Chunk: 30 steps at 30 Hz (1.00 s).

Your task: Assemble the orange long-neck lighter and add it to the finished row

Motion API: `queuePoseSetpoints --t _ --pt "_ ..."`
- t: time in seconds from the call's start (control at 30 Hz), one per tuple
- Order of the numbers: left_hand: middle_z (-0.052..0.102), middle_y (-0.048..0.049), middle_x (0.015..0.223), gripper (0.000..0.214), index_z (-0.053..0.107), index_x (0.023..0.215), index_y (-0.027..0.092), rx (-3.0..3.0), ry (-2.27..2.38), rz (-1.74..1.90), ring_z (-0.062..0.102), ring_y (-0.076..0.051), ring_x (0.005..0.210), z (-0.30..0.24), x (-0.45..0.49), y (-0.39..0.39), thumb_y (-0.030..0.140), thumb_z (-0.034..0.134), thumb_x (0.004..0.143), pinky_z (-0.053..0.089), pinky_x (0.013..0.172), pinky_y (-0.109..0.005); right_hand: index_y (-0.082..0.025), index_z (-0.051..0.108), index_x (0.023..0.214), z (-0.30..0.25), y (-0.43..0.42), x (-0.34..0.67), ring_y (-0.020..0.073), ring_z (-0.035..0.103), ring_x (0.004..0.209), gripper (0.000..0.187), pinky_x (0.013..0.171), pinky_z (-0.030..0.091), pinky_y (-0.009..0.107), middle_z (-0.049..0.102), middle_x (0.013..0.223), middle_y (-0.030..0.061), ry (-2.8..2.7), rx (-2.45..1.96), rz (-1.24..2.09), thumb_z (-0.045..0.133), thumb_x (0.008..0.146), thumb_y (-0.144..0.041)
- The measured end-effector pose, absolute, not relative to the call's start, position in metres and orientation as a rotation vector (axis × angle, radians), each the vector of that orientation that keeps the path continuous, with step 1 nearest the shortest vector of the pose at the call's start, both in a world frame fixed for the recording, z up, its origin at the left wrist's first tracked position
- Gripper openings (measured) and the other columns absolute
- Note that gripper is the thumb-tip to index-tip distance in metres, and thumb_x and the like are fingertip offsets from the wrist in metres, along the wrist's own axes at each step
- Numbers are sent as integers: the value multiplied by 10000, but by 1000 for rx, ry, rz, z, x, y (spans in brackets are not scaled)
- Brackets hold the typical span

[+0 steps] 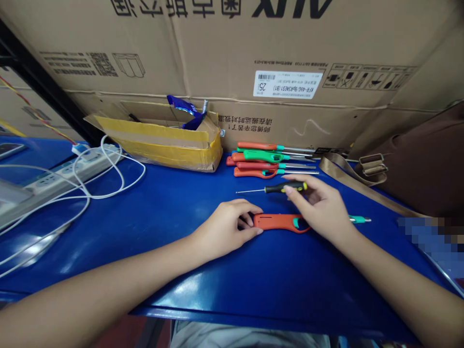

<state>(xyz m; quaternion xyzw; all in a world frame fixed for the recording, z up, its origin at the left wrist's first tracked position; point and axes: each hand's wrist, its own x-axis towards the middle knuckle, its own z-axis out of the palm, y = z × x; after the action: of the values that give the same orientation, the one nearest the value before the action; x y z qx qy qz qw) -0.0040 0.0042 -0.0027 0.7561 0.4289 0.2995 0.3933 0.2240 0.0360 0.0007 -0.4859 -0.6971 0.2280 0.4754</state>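
The orange lighter [273, 222] is lying on the blue table [217, 290] directly in front of the person, its handle end pointing left. The left hand [230, 227] is pinching that end between thumb and fingers. This hold is catching only the end, so a hard sideways push could, I judge, be swinging the smooth handle round on the glossy surface.

The right hand [322, 203] is grasping a black-and-yellow screwdriver [286, 187] by its grip, thumb on the near side. The thin shaft is pointing left, just beyond the lighter and apart from it; whether its tip is touching the table I cannot tell. If the tip were skidding off the plastic, it could be scratching the handle or jabbing the left fingertips, which are sitting close by. The right hand is also hiding the lighter's front, so I cannot tell whether the teal-and-metal piece [360, 219] beyond it is belonging to the same lighter.

Farther back, more lighters [268, 166] are lying heaped near the cardboard box [159, 145]; a careless right-hand sweep could be knocking them askew.
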Motion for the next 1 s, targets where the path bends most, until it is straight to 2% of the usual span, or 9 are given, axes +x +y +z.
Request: queuePoseSetpoints --t 0.13,0.27,0.43,0.67,0.87,1.0 --pt "694 -61 988 281 728 1067 148 1818 1061 781 660 -119 764 -5 -2 4 190 748 790 592 695 -241 -252 685 1019 12 39 236 134 568 600 148 577 500 284 616 733 -19 -1387 -1170 606 644 893 -318" --pt "725 -74 987 278 739 1055 144 1718 1049 796 677 -136 796 -2 0 3 278 753 812 589 726 -255 -248 659 907 18 43 244 120 487 576 76 497 391 267 555 771 -9 -1186 -1040 747 583 898 -255" --pt "761 -76 1015 322 741 1070 154 1567 1078 927 692 -160 851 9 2 2 347 766 814 584 706 -249 -230 642 865 22 40 241 99 456 549 72 485 366 259 521 783 -17 -1128 -1018 878 570 865 -222" --pt "784 -24 844 115 783 890 163 1566 1004 1025 696 -126 713 20 -2 0 263 743 850 571 684 -217 -209 663 895 23 35 239 100 475 564 79 491 344 258 535 758 -15 -1138 -988 893 597 852 -219" --pt "781 -17 869 72 783 873 177 1728 1016 1032 701 -127 749 19 -3 -1 231 737 863 568 722 -215 -201 659 879 27 34 241 105 451 529 78 484 329 267 505 666 -35 -1132 -927 833 601 829 -188" --pt "781 -19 871 75 782 853 182 1787 1027 1036 715 -145 786 20 -3 -2 239 734 866 569 736 -227 -213 660 904 28 33 243 113 474 532 92 481 327 279 532 682 -28 -1188 -953 772 590 849 -192"
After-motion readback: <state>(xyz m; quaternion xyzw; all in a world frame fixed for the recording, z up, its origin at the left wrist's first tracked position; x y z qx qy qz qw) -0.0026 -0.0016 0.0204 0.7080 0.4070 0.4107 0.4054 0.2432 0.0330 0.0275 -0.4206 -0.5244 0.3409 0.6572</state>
